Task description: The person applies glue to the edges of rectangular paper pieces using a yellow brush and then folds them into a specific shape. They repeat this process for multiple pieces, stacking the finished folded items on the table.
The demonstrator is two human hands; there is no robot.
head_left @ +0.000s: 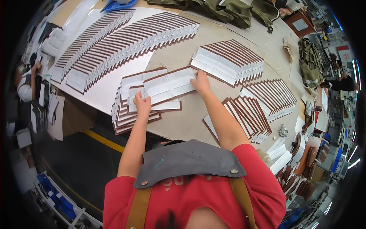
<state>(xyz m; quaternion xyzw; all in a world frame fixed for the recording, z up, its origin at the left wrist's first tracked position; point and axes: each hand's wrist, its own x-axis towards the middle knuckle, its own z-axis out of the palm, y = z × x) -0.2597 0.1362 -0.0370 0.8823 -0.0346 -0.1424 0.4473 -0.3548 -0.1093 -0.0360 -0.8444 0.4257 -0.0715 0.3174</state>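
A flat rectangular panel (171, 84), white-faced with a brown border, is held at a slant between my two hands. My right hand (200, 82) pinches its right end. Its lower left corner is in the fingers of my left hand (142, 103), which are bent around the edge. Beneath it lies a loose pile of similar panels (126, 114), set at uneven angles near the table's front edge. A fanned row of panels (217, 63) lies just beyond my right hand. Below my right forearm another fanned group (244, 118) is partly hidden by the arm.
Long overlapping rows of panels (129, 42) cover the table's far left. A smaller fan (272, 97) lies to the right. Olive-green fabric (228, 13) is heaped at the back, beside a blue tray (118, 4). Another person (26, 84) is at the left edge.
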